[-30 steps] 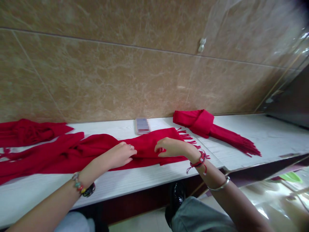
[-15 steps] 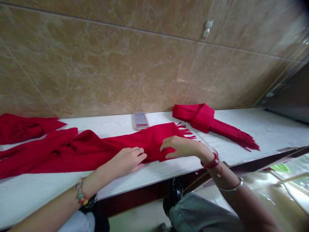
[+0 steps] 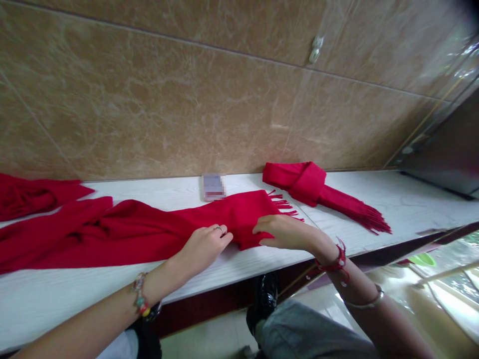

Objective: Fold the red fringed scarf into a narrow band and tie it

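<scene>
A long red scarf (image 3: 123,232) lies stretched along the white shelf (image 3: 82,286), its fringed end at the right. My left hand (image 3: 204,247) rests on the scarf's near edge with the fingers curled and pinching the cloth. My right hand (image 3: 286,230) lies on the scarf's end near the fringe, fingers bent and holding its edge. A second red scarf (image 3: 318,192), tied in a knot with a fringed tail, lies farther right on the shelf.
More red cloth (image 3: 35,193) lies at the far left. A small blurred card (image 3: 213,186) leans on the marble wall (image 3: 187,99). A dark panel (image 3: 449,154) stands at the right. My knee and shoe show below the shelf.
Both hands have slid right and toward the shelf's front edge along the scarf, drawing its fringed end nearer. The view has shifted slightly.
</scene>
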The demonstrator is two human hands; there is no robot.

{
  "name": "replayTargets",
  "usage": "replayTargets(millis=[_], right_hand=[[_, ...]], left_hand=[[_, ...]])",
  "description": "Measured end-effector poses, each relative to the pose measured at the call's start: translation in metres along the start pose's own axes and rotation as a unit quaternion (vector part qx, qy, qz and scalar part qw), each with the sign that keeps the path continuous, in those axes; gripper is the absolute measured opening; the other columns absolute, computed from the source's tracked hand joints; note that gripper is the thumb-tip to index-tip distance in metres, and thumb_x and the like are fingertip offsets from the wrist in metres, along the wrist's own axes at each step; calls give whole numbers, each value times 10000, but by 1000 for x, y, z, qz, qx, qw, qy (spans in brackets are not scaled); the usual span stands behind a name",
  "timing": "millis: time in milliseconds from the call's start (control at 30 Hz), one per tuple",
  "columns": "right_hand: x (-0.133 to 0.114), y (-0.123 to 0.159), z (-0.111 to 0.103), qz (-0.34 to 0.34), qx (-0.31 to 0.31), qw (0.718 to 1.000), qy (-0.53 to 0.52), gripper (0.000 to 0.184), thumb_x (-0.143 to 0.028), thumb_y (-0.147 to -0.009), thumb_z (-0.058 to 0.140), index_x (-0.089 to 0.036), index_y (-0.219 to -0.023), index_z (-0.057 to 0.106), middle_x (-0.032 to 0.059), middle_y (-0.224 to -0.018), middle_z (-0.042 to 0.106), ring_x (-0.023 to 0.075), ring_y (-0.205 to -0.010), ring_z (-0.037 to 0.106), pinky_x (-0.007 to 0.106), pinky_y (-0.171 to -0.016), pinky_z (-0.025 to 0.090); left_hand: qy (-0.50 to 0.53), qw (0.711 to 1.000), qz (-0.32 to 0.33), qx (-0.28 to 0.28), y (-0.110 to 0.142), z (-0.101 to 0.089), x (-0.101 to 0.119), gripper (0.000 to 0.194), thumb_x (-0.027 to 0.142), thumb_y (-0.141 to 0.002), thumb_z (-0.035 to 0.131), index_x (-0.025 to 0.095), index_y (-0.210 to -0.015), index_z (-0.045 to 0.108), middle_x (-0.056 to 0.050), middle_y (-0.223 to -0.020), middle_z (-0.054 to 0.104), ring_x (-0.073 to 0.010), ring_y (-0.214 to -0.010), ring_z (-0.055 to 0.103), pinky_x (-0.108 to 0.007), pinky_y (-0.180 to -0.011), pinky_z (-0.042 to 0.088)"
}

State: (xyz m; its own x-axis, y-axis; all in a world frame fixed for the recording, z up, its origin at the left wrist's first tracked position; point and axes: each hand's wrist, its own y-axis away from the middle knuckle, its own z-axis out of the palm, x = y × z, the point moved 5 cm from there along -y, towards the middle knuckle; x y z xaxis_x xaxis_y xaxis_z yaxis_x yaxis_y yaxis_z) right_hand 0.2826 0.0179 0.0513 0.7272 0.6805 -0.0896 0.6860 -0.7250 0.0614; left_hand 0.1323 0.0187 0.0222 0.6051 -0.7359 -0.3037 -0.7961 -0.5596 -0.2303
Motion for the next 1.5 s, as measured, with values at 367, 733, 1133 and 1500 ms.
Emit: replayTargets(millis=[367,733,1133,1500], right_hand=[[-4,8,13,35,115,985,120,128,-187,-833,515,-148,-853,635,66,-818,633,184,-741,572,286,-649,425],[6,38,42,23,314,935,165,249,-124,-891,398,-147,-758,608,47,-691,585,153,-648,493,270,-617,383],[3,46,35,-43,354,923,148,182,-109,-878,430,-138,-824,601,53,-718,592,154,-689,503,283,-644,402],[14,45,38,-9,272,960,59,177,-187,-881,440,-152,-877,614,82,-845,618,180,-804,550,320,-722,464]], left_hand=[[-21,999,-9,48,-4,-10,-3,119,86,-813,506,177,-831,581,-22,-785,599,-152,-684,574,-240,-539,408],[-38,988,77,128,-2,-4,13,162,53,-828,477,148,-921,567,-46,-861,603,-160,-754,559,-258,-607,429],[-2,968,149,203,2,-5,16,164,106,-879,412,147,-852,568,-30,-747,548,-144,-674,506,-250,-588,411],[51,989,126,62,-3,10,18,120,98,-829,477,164,-873,566,-33,-817,566,-154,-735,541,-254,-626,434]])
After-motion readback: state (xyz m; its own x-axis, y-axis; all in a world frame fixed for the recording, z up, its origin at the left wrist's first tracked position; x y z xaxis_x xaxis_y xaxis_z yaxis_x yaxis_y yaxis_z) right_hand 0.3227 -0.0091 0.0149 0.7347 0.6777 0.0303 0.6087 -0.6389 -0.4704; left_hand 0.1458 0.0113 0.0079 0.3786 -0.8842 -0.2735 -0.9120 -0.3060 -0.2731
